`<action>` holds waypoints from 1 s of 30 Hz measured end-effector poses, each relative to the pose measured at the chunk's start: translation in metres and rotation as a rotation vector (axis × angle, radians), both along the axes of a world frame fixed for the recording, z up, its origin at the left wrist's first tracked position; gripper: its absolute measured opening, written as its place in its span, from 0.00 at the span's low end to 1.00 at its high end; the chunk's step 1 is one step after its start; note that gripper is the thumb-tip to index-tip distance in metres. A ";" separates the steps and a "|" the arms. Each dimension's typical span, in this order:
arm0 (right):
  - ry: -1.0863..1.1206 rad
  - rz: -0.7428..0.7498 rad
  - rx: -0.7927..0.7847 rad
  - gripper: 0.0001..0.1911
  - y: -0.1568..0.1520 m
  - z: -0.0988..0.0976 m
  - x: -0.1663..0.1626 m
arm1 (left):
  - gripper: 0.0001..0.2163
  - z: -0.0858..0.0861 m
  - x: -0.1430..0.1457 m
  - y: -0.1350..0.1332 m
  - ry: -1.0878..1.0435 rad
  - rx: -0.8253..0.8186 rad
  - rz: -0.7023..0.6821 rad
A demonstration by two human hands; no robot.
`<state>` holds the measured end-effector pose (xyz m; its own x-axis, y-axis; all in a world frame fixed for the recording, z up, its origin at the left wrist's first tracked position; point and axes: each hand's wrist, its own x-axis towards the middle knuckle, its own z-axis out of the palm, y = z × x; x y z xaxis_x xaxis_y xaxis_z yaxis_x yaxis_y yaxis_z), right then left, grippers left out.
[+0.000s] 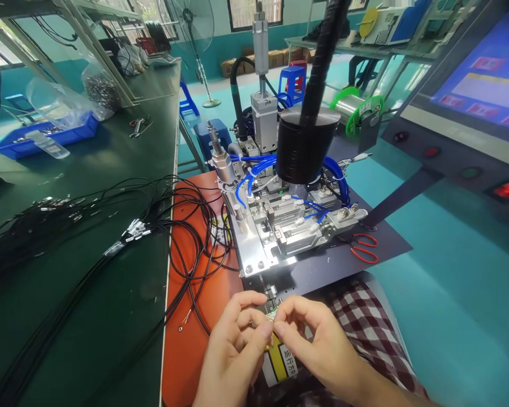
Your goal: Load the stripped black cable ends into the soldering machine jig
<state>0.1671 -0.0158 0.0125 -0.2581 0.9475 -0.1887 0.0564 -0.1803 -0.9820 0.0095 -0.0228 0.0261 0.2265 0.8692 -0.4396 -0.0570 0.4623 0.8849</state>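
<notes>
At the bottom centre, my left hand point(241, 345) and my right hand point(311, 333) meet just in front of a metal bench machine point(267, 226). Both are closed in a pinch, thumb against forefinger, their tips almost touching. Whatever sits between the fingertips is too small to name; thin pale strands seem to show there. Right behind the fingertips is a small metal fixture point(271, 294) at the machine's front. Below the fingers shows a yellow, black and white label point(280, 362). A black cylindrical lamp or lens housing point(307, 144) hangs over the machine.
Black cables point(195, 226) coil over the orange board point(199, 305) and the green table point(123, 316) at left. Red-handled scissors or snips point(363, 247) lie right of the machine. A blue tray point(46, 135) stands far left; a control panel with screen point(470, 113) rises at right.
</notes>
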 end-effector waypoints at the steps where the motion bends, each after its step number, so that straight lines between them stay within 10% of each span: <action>1: -0.005 0.008 0.010 0.07 0.001 0.000 0.002 | 0.13 0.001 0.000 0.001 -0.007 -0.020 0.004; 30: 0.205 0.216 -0.101 0.10 0.018 0.007 0.014 | 0.17 0.015 0.002 0.007 -0.006 -0.204 -0.029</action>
